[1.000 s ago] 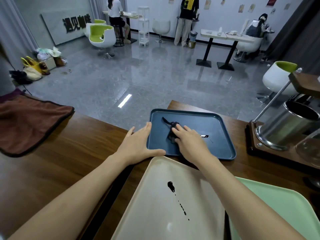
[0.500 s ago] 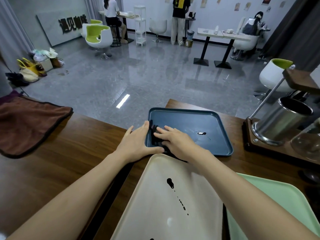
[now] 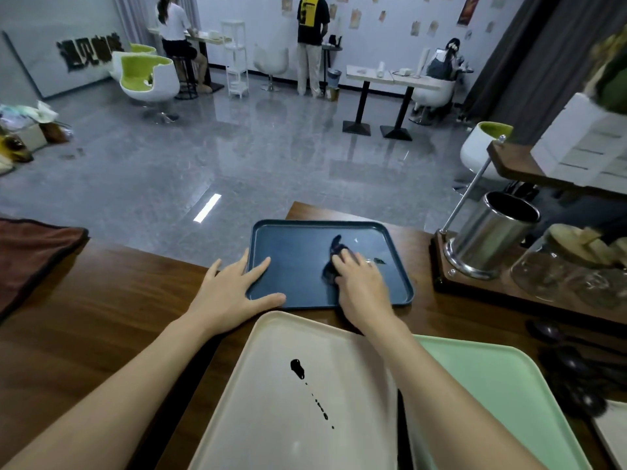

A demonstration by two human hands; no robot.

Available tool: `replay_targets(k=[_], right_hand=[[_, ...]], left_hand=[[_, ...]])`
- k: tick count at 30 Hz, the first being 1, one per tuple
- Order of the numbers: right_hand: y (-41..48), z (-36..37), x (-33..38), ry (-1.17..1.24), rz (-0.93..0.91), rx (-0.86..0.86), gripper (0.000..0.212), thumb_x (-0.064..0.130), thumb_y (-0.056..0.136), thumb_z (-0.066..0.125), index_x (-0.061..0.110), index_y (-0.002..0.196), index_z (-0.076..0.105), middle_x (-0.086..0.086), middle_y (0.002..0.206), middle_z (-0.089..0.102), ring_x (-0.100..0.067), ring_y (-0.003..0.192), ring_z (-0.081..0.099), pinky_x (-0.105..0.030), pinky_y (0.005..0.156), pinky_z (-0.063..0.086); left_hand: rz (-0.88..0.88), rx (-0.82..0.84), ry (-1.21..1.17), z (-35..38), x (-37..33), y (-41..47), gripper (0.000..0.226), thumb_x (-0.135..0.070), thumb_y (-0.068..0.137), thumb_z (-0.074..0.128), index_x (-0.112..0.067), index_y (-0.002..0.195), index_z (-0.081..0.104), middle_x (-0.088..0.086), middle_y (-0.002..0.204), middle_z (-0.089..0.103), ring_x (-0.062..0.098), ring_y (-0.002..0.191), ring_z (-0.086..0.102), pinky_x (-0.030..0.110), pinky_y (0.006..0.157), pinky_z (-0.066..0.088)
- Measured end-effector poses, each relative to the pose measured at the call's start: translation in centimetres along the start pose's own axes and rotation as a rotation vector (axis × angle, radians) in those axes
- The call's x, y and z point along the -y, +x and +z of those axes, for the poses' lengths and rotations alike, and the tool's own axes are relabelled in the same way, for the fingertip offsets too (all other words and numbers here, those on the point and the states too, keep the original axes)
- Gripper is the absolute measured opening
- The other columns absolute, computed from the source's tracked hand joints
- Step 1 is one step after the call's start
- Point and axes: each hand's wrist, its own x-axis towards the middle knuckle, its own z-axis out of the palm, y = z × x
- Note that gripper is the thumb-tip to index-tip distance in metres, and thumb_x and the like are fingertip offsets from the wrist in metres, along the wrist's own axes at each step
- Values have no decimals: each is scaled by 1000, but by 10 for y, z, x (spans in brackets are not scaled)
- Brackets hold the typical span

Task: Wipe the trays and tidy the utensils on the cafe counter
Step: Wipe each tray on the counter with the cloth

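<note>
Blue tray (image 3: 298, 293) — right hand (image 3: 361, 283) presses the dark cloth (image 3: 334, 247) under flat fingers, a mark (image 3: 379, 261) just to their right; left hand (image 3: 230, 293), splayed, steadies the rim.

Covered, cropped and blurred

The dark cloth (image 3: 334, 247) lies mostly under the blurred right grip (image 3: 361, 283), so how the fingers sit on it is unclear. The bottom edge cuts off the cream tray (image 3: 271, 418) and the green tray (image 3: 492, 385). The left edge crops the brown towel (image 3: 30, 262). The dark spoons (image 3: 576, 364) at right are too blurred to count.
</note>
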Motion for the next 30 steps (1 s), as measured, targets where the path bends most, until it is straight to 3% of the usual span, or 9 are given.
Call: replay_targets(k=[3, 6, 9, 13, 15, 20, 25, 30], right_hand=[[-2, 7, 39, 38, -174, 57, 49, 17, 103, 44, 21, 151, 36, 0, 162, 30, -27, 148, 25, -43, 120, 20], [-7, 4, 27, 77, -263, 54, 47, 17, 101, 47, 21, 148, 41, 3, 157, 37, -25, 141, 34, -42, 114, 33], [5, -2, -25, 56, -88, -20, 43, 16, 98, 51, 19, 141, 49, 1, 147, 46, -27, 129, 46, -41, 103, 43], [32, 0, -53, -4, 132, -37, 49, 18, 101, 47, 19, 149, 41, -2, 158, 38, -25, 143, 35, -42, 116, 34], [39, 2, -34, 16, 115, -35, 49, 16, 99, 48, 17, 148, 43, -4, 159, 37, -28, 144, 33, -44, 116, 31], [1, 2, 1, 62, -191, 42, 46, 18, 102, 47, 21, 148, 43, 3, 159, 35, -25, 141, 34, -39, 115, 32], [-4, -18, -57, -24, 52, -29, 46, 21, 103, 45, 21, 149, 41, 2, 155, 40, -22, 133, 43, -36, 106, 40], [41, -10, -53, -37, 147, -21, 45, 18, 103, 44, 13, 148, 42, -6, 154, 41, -27, 138, 40, -39, 111, 37]], left_hand=[[-9, -26, 26, 4, 5, 2, 99, -98, 73, 1, -50, 157, 20, 0, 170, 11, 10, 152, 24, 45, 127, 1], [-11, -7, 40, 5, 7, 4, 97, -97, 73, 4, -51, 157, 20, -2, 170, 8, 11, 151, 26, 44, 127, 1], [-21, 2, 32, 2, 6, 3, 88, -90, 77, 13, -51, 156, 22, -2, 170, 9, 10, 152, 25, 43, 127, -1], [-28, 8, 37, 1, 3, 2, 87, -88, 77, 12, -51, 156, 22, -2, 170, 13, 8, 152, 22, 43, 127, -3], [-31, 8, 33, 1, 2, 1, 87, -88, 77, 13, -52, 156, 21, -3, 170, 12, 8, 153, 21, 43, 127, -3], [-25, 12, 8, 3, 0, 2, 88, -88, 76, 15, -51, 155, 24, -3, 170, 12, 9, 153, 21, 42, 127, -3], [-27, -6, 8, 1, 4, 1, 88, -88, 77, 15, -50, 155, 25, -4, 169, 16, 9, 152, 24, 42, 127, -2], [-12, -13, -6, 4, 6, 2, 87, -86, 78, 17, -49, 156, 25, -6, 169, 16, 5, 154, 16, 42, 127, -5]])
